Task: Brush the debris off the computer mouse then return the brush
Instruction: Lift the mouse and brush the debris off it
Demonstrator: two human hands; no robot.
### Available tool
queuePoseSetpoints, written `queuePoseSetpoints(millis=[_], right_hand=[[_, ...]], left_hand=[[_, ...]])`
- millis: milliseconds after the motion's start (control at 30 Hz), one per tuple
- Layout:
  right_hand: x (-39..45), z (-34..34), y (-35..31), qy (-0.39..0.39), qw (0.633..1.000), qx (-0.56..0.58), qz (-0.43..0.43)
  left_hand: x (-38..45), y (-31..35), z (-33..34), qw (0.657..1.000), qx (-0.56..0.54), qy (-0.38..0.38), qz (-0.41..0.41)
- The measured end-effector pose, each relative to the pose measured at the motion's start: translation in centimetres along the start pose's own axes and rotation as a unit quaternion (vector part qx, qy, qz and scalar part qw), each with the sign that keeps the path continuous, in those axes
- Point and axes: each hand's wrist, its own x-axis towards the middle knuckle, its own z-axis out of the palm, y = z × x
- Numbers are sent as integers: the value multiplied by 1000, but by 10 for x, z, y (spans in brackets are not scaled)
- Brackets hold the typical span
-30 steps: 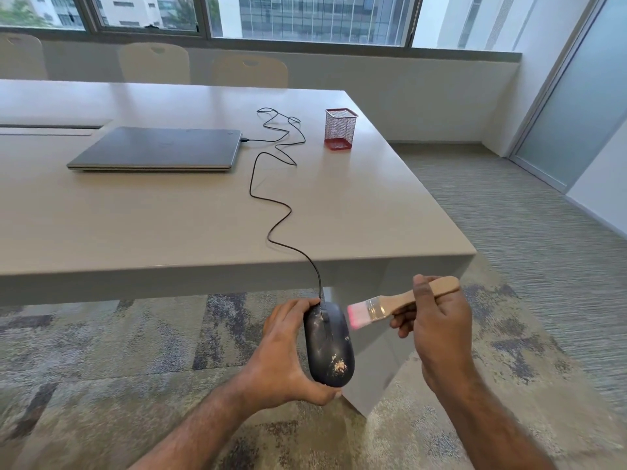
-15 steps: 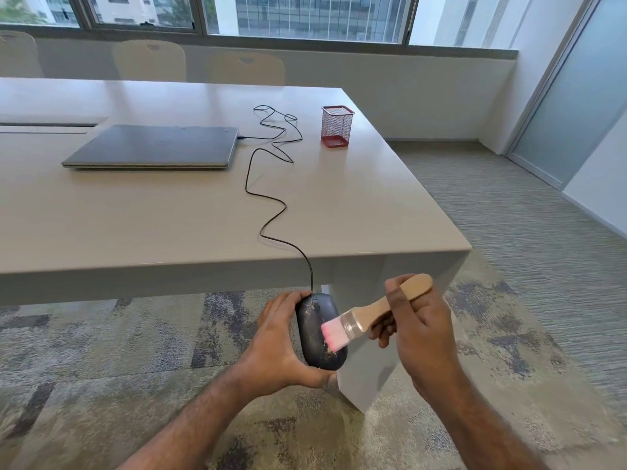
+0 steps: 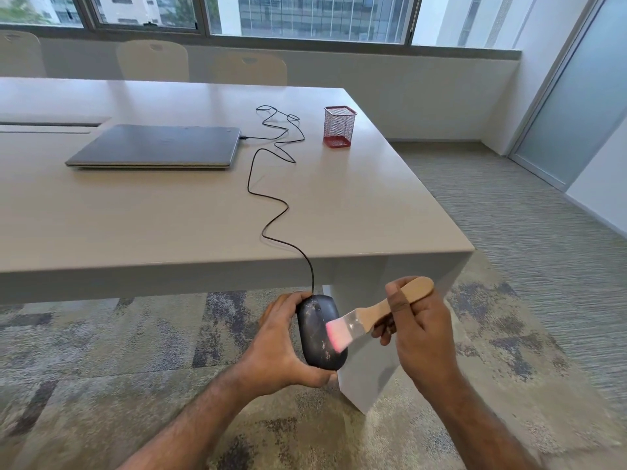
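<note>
Big pale table [image 3: 176,225] fills room's left side, patterned carpet [image 3: 101,361] below near edge. Closed grey laptop [image 3: 156,147] flat on tabletop; black cable [image 3: 268,201] snakes from its right side across table, over near edge. Red mesh cup [image 3: 339,126] upright near far right corner, well apart from laptop. Left hand [image 3: 278,347] off table edge, fingers wrapped round dark computer mouse [image 3: 315,337], pale specks on shell. Right hand [image 3: 420,330] pinches wooden brush [image 3: 376,312] handle; pink bristles touching mouse's right side.
</note>
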Motion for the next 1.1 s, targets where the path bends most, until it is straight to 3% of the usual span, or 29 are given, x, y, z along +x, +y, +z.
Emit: queuePoseSetpoints(millis=[100,300,467,567,700,967,1100], right_hand=[[3,-2,-6,37,999,10,-16],[-8,13,-8,-41,999,2,-25],[-2,6,-13,25,996,-64,-53],[-3,8,-15,12,998,-18,-55],[-7,11,-5,-68,997,19,-6],[8,-13,7,24,1000,-3,14],[2,-6,7,-23,998,57,15]], left_hand=[[0,-1,0,1000,-3,-6,-7],[2,2,1,1000,4,-2,-8],[1,-1,-1,1000,9,-6,-10],[0,-1,-1,1000,7,-7,-13],[1,1,-2,1000,5,0,-14],[0,-1,-8,1000,3,-3,-25],[0,-1,-5,1000,5,-6,-28]])
